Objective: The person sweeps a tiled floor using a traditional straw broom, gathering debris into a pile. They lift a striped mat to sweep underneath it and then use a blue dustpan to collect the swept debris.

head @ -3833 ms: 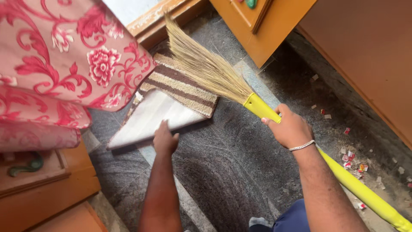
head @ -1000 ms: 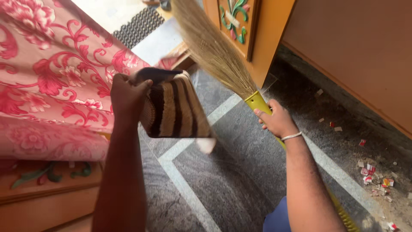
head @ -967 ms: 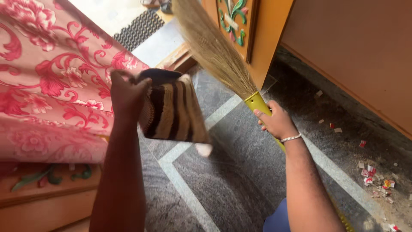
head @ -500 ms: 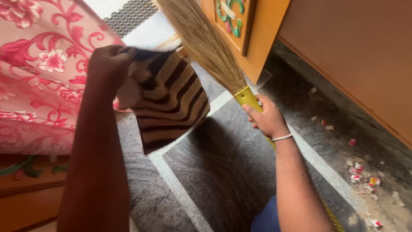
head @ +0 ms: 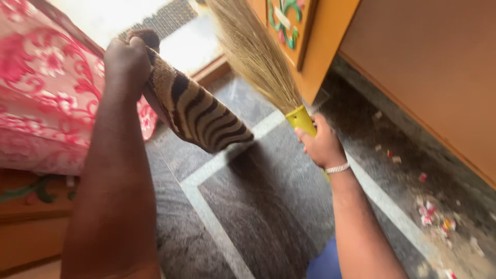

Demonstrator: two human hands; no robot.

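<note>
My left hand is raised at the upper left and grips a brown-and-cream striped doormat by one end. The mat hangs off the floor, sloping down to the right. My right hand, with a silver bracelet on the wrist, grips the yellow handle of a grass broom. The broom's straw head points up and away, toward the doorway, just right of the hanging mat.
A pink floral curtain hangs at the left. An orange wooden door and wooden panel stand at the right. Torn paper scraps lie on the grey stone floor at the right. A dark outdoor mat lies beyond the threshold.
My left hand picked the striped mat up off the floor and has swung it higher and to the left. The broom stays raised in my right hand.
</note>
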